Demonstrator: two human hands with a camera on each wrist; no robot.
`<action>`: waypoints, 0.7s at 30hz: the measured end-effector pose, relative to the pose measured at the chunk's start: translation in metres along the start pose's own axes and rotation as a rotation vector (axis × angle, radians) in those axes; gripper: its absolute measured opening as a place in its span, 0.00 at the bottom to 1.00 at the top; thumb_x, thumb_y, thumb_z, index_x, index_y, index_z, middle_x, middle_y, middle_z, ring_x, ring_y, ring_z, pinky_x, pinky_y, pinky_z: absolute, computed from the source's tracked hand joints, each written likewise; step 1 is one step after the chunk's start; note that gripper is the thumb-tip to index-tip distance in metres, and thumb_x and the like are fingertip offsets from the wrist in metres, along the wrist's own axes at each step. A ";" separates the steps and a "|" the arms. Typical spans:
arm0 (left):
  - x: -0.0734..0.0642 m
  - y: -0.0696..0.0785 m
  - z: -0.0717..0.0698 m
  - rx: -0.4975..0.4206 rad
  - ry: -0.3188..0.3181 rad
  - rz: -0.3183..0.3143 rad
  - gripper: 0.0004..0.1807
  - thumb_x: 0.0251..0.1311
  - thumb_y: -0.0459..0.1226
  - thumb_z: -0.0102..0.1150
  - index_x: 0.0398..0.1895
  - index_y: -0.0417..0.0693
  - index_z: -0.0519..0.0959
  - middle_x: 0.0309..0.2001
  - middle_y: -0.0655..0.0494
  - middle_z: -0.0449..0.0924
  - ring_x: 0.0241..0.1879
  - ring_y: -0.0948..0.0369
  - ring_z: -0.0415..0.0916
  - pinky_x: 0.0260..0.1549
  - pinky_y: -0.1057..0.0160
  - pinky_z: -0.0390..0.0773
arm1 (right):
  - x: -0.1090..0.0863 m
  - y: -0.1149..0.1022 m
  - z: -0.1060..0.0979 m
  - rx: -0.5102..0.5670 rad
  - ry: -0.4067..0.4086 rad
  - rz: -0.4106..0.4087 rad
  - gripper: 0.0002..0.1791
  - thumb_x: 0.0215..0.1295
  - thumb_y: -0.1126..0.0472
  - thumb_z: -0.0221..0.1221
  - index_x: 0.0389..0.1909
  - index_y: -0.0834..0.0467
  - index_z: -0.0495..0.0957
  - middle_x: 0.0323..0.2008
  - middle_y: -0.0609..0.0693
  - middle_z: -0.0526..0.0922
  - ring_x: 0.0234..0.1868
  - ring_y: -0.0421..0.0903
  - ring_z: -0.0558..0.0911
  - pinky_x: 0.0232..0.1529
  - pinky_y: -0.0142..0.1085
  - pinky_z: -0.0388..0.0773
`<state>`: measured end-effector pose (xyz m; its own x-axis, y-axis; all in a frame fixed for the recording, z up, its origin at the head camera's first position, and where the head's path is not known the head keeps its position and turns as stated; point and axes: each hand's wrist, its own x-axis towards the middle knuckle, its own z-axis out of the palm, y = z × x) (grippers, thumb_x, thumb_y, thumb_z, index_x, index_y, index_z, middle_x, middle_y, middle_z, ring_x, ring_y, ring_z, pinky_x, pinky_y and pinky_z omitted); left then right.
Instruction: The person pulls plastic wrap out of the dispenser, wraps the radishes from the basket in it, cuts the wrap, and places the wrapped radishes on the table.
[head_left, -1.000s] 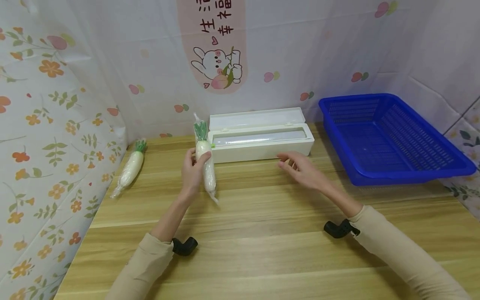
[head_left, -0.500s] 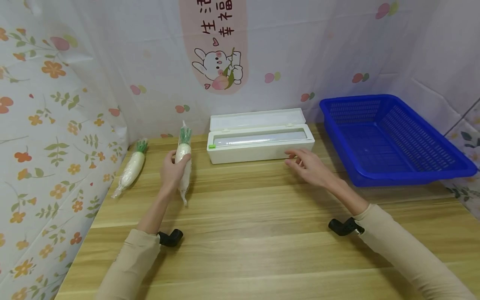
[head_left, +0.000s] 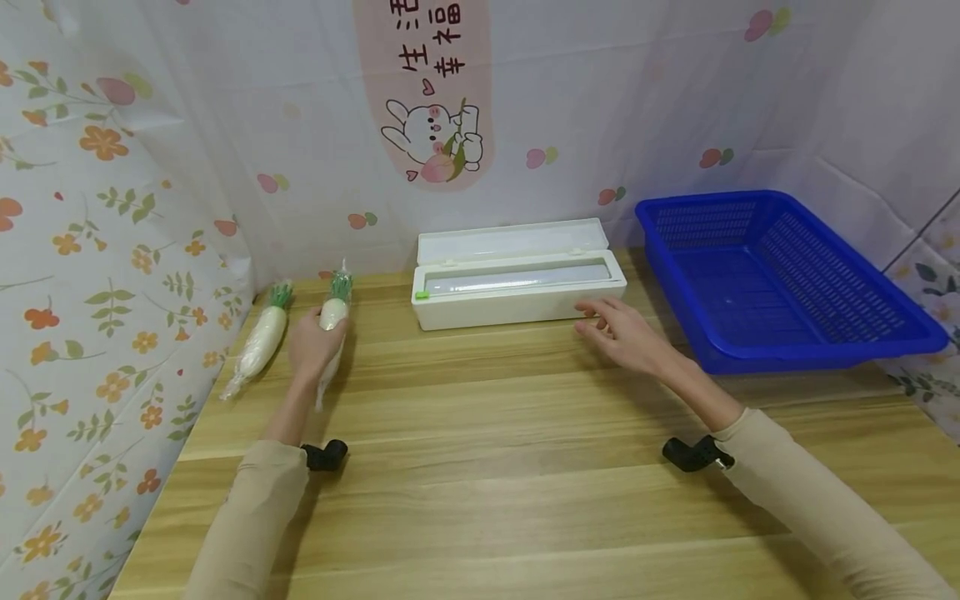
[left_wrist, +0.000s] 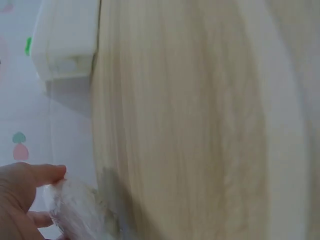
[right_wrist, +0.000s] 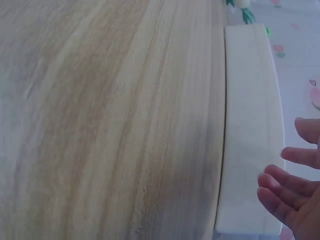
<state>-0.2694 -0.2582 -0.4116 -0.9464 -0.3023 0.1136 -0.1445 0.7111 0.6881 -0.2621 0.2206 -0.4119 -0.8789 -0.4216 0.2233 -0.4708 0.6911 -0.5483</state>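
Note:
My left hand (head_left: pixel 312 343) grips a plastic-wrapped white radish (head_left: pixel 333 313) with green stem stubs, low over the left part of the table. In the left wrist view, thumb and fingers curl round the shiny film of the wrapped radish (left_wrist: pixel 82 210). Another wrapped radish (head_left: pixel 262 337) lies just left of this hand, its twisted film end toward the front. My right hand (head_left: pixel 621 335) holds nothing; its fingers are relaxed and slightly bent near the front right corner of a white cling film box (head_left: pixel 517 308). The box's lid (head_left: pixel 517 242) stands raised at the back, showing the film roll inside.
A blue plastic basket (head_left: pixel 750 354) stands at the right, behind and beside my right forearm. A green slider (head_left: pixel 422 295) sits at the box's left end. The wooden table (head_left: pixel 480 467) meets a patterned cloth wall (head_left: pixel 300 125) at the back and left.
My left hand has carried the wrapped radish left and lower, from beside the box to next to the other radish. My right hand has shifted slightly to the right.

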 end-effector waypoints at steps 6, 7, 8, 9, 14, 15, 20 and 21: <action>0.009 -0.010 -0.004 0.191 0.008 0.030 0.29 0.69 0.43 0.57 0.62 0.26 0.72 0.52 0.24 0.75 0.53 0.31 0.70 0.46 0.39 0.69 | -0.001 0.001 -0.005 -0.033 -0.008 0.011 0.26 0.78 0.51 0.54 0.66 0.65 0.71 0.61 0.66 0.73 0.51 0.61 0.79 0.48 0.56 0.77; 0.009 -0.011 -0.005 0.214 0.003 0.019 0.29 0.69 0.43 0.56 0.62 0.27 0.72 0.52 0.24 0.75 0.53 0.31 0.71 0.45 0.39 0.70 | -0.002 0.002 -0.006 -0.044 -0.009 0.015 0.27 0.78 0.51 0.54 0.66 0.65 0.71 0.62 0.67 0.72 0.52 0.63 0.78 0.50 0.58 0.76; 0.010 -0.012 -0.006 0.236 -0.003 0.010 0.29 0.70 0.44 0.56 0.63 0.27 0.71 0.52 0.24 0.75 0.53 0.31 0.71 0.43 0.39 0.72 | -0.002 0.002 -0.007 -0.056 -0.010 0.017 0.27 0.77 0.51 0.54 0.67 0.65 0.71 0.63 0.67 0.71 0.54 0.64 0.78 0.51 0.59 0.75; 0.010 -0.013 -0.006 0.248 -0.008 0.001 0.29 0.70 0.44 0.55 0.63 0.27 0.71 0.52 0.24 0.74 0.52 0.31 0.72 0.42 0.39 0.72 | -0.002 0.002 -0.008 -0.075 -0.011 0.019 0.27 0.77 0.50 0.54 0.67 0.65 0.70 0.64 0.68 0.70 0.56 0.65 0.77 0.53 0.61 0.74; 0.010 -0.016 -0.007 0.296 -0.054 0.015 0.32 0.74 0.47 0.51 0.62 0.23 0.68 0.53 0.20 0.69 0.54 0.29 0.67 0.46 0.36 0.71 | -0.002 0.004 -0.014 -0.174 0.012 0.031 0.27 0.77 0.50 0.55 0.68 0.61 0.69 0.64 0.69 0.69 0.62 0.68 0.71 0.56 0.66 0.70; 0.010 -0.016 -0.007 0.309 -0.054 0.027 0.33 0.74 0.48 0.50 0.61 0.22 0.67 0.53 0.19 0.68 0.54 0.29 0.67 0.47 0.35 0.70 | -0.003 0.004 -0.015 -0.192 0.025 0.028 0.27 0.77 0.50 0.55 0.68 0.61 0.69 0.63 0.69 0.68 0.63 0.68 0.70 0.55 0.66 0.70; 0.007 -0.013 -0.007 0.333 -0.044 0.065 0.36 0.74 0.51 0.49 0.65 0.23 0.63 0.58 0.18 0.63 0.59 0.27 0.62 0.57 0.32 0.64 | -0.002 0.006 -0.021 -0.264 0.106 -0.023 0.25 0.75 0.53 0.58 0.65 0.62 0.70 0.60 0.71 0.68 0.58 0.69 0.70 0.50 0.65 0.73; 0.006 -0.011 -0.007 0.333 -0.037 0.075 0.37 0.74 0.51 0.49 0.68 0.25 0.62 0.60 0.18 0.62 0.60 0.27 0.61 0.58 0.32 0.63 | -0.002 0.006 -0.022 -0.277 0.115 -0.026 0.25 0.75 0.54 0.58 0.65 0.63 0.70 0.60 0.71 0.68 0.58 0.70 0.70 0.50 0.65 0.72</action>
<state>-0.2711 -0.2721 -0.4132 -0.9668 -0.2230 0.1250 -0.1551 0.9003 0.4066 -0.2647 0.2383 -0.3977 -0.8619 -0.3829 0.3324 -0.4822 0.8216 -0.3041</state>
